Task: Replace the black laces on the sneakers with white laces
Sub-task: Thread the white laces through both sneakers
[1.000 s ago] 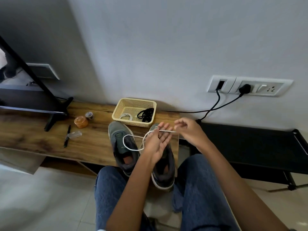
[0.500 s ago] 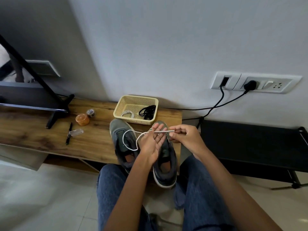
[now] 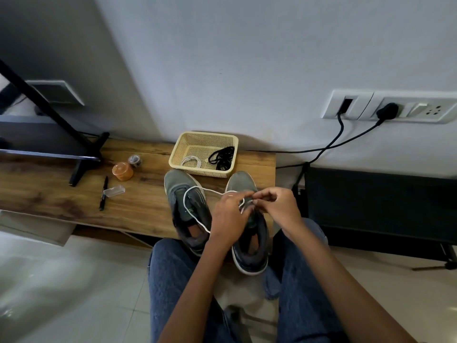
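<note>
Two grey sneakers stand side by side on the wooden bench (image 3: 61, 194), toes toward the wall: the left sneaker (image 3: 184, 206) and the right sneaker (image 3: 249, 243). A white lace (image 3: 188, 209) loops over the left sneaker and runs to my hands. My left hand (image 3: 228, 216) and my right hand (image 3: 277, 206) meet over the right sneaker's tongue, both pinching the lace. Behind the shoes a yellow basket (image 3: 178, 157) holds a coiled white lace (image 3: 190, 161) and a bundle of black laces (image 3: 221, 158).
An orange jar (image 3: 122, 171), a small tin (image 3: 134, 160), a black marker (image 3: 103, 193) and a clear cap (image 3: 114, 191) lie on the bench's left part. A black stand foot (image 3: 81, 167) rests further left. Cables (image 3: 341, 142) hang from wall sockets above a black shelf (image 3: 383, 206) at right.
Both hands came down and together over the right sneaker; the right hand moved left to the left hand's fingertips, so the taut lace stretch between them is gone.
</note>
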`<state>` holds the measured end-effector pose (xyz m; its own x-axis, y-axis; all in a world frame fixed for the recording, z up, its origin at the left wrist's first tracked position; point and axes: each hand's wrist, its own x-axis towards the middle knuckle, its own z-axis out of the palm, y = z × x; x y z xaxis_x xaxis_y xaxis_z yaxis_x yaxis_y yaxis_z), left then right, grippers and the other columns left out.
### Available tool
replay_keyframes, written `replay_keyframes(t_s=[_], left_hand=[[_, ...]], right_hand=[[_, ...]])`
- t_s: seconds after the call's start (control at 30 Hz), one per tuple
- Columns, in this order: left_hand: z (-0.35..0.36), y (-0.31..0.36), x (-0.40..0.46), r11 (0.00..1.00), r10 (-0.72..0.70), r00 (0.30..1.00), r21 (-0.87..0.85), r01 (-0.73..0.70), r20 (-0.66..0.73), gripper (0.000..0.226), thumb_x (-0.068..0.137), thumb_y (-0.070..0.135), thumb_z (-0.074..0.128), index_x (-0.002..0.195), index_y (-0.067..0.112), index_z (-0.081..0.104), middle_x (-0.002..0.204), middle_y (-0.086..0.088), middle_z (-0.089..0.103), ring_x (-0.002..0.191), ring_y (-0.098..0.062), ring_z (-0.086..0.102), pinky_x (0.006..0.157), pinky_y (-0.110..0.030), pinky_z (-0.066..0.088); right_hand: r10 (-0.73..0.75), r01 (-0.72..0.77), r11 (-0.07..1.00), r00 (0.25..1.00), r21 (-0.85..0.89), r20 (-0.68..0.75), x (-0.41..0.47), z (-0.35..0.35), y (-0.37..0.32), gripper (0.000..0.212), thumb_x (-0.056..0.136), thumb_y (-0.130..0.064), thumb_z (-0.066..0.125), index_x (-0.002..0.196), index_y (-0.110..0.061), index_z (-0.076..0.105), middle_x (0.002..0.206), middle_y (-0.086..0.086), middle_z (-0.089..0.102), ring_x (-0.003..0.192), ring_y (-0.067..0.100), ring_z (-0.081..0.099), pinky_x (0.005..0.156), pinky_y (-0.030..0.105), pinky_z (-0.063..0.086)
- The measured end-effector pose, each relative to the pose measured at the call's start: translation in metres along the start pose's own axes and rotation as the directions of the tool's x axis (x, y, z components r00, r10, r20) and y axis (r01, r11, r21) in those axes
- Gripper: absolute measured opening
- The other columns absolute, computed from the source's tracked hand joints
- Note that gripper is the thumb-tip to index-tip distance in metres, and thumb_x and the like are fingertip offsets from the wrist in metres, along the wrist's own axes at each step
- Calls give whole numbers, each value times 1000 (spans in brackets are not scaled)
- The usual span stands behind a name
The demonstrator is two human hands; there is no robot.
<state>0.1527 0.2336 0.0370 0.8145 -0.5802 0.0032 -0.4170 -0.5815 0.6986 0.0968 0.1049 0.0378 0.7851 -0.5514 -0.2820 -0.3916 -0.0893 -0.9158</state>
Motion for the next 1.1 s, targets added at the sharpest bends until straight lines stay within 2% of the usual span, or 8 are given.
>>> replay_keyframes(t_s=[0.1,0.23,0.33,0.47,0.57,0.7,0.87,1.1], left_hand=[[9,-7,5,992,-74,996,-102,69,-45,21,89,25,66,109,23,72,100,4,73,93,-12,66,81,-32,51],[13,-11,10,976,-183,975,-145,165,-128,9,88,26,67,92,22,75,87,9,73,82,-8,67,75,-28,52],[16,-13,18,949,-286,951,-171,265,-113,5,88,27,67,86,27,71,83,12,71,81,-7,65,74,-26,50],[22,-17,32,938,-333,939,-138,319,-91,5,87,25,66,85,24,69,81,9,66,80,-10,61,69,-22,43],[32,-21,38,933,-357,932,-85,351,-68,5,86,22,64,86,21,69,86,4,69,83,-14,62,68,-24,42],[45,-26,40,929,-370,927,-23,370,-51,10,86,23,62,91,20,70,93,1,70,88,-19,64,74,-30,49],[57,-29,38,933,-359,929,-25,358,-89,8,86,21,62,88,22,70,91,4,69,86,-16,62,67,-25,42],[61,-24,39,936,-350,928,7,353,-126,7,85,21,63,88,20,69,90,2,69,86,-17,62,68,-27,42]], right_hand=[[16,-18,997,999,81,28,3,-1,-2,15,84,0,67,80,-14,67,76,7,70,68,13,66,70,26,57],[36,-36,996,999,82,13,12,0,4,12,85,-1,66,83,-13,65,80,10,70,71,16,68,71,29,56],[18,-29,994,995,-104,-101,23,5,14,9,84,-8,67,87,-16,68,82,1,68,78,14,65,72,25,53],[-5,-17,951,997,-308,-72,34,16,25,24,82,-18,72,102,-6,69,93,3,67,86,12,61,74,21,45],[17,-36,926,998,-375,-54,40,23,31,26,77,-23,75,96,-5,71,91,7,71,87,18,65,77,31,52],[8,-29,916,999,-399,-54,45,23,35,16,77,-15,67,82,-1,73,80,12,72,79,22,66,74,38,54],[102,-104,956,995,-274,-21,51,12,38,18,84,-11,66,99,-6,74,94,3,71,85,8,60,74,21,44],[234,-234,972,972,-10,-37,56,10,47,17,84,-5,65,99,-4,73,97,8,70,90,13,61,80,25,48]])
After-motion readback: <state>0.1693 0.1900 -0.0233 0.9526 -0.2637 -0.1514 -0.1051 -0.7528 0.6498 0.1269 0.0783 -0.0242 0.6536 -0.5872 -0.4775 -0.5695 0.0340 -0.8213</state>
